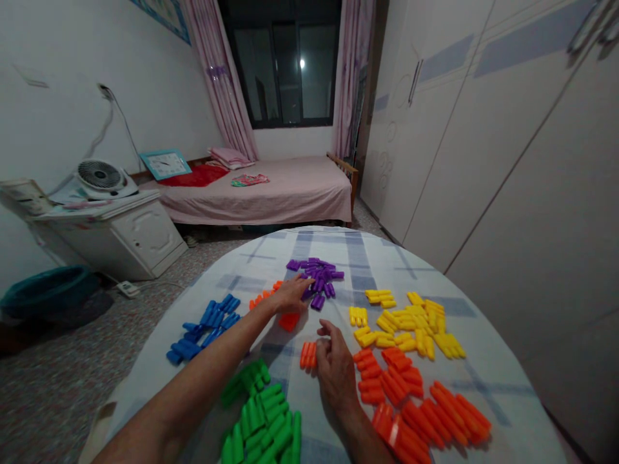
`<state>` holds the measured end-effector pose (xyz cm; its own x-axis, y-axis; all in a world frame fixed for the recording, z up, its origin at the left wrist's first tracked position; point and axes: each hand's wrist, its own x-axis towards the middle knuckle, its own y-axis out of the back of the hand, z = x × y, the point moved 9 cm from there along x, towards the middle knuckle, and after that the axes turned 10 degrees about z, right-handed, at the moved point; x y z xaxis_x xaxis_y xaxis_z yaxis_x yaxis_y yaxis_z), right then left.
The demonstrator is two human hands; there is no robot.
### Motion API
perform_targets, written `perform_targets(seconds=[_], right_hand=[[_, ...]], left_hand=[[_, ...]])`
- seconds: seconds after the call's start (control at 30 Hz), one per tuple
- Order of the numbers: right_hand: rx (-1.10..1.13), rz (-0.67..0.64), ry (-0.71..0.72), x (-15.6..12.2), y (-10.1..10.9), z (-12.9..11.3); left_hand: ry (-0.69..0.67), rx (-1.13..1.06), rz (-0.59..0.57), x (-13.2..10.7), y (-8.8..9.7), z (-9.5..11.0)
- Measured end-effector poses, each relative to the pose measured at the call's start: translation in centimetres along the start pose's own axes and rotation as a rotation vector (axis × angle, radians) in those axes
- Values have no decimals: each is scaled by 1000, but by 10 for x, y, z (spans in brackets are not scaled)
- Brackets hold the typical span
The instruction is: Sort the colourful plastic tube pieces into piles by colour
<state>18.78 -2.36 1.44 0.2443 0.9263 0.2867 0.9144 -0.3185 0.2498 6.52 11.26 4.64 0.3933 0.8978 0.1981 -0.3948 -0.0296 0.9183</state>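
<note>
Purple plastic peg-like pieces (316, 274) sit piled at the far middle of the round table w/ a white, blue-checked cloth (488, 380); the left hand (289, 295) reaches out flat to that pile, fingers stretched fwd and close together, tips touching its near-left edge, nothing gripped. Just under that hand lies a red-orange flat plastic piece (289, 321), and a few small orange plastic pieces (261, 298) show beside the wrist. The right hand (333, 367) rests nearer the body, approx. table centre, fingers curled, thumb and forefinger pinching at a short pair of orange plastic pegs (308, 354) lying on the cloth at its left. Right of it spreads a big group of orange plastic pegs (416, 399); beyond that, yellow plastic pegs (411, 322). Blue plastic pegs (206, 325) lie far left, green plastic pegs (264, 415) near left under the forearm. Bkgd: pink-sheeted bed (271, 190), white wardrobe (507, 129).
</note>
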Motion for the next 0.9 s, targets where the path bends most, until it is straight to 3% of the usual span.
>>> perform_targets(seconds=[0.07,0.27,0.43,0.6,0.67,0.73,0.8,0.9], right_hand=[[-4,-21,-17,0,-2,2],[-28,-31,-2,0,-3,2],[-41,-28,-9,1,-1,-1],[-62,-47,4,1,-2,-2],[-69,-48,20,0,-2,-2],[-90,-54,37,0,-4,-2],[-108,-59,71,0,-5,-4],[-112,-46,152,0,-5,-10]], left_hand=[[25,12,-3,-4,-2,-2],[105,10,168,-3,11,-8],[270,80,305,1,19,-22],[330,180,446,-9,36,-41],[363,198,432,-19,37,-55],[339,161,338,-28,30,-62],[262,101,238,-35,19,-58],[152,18,189,-47,10,-38]])
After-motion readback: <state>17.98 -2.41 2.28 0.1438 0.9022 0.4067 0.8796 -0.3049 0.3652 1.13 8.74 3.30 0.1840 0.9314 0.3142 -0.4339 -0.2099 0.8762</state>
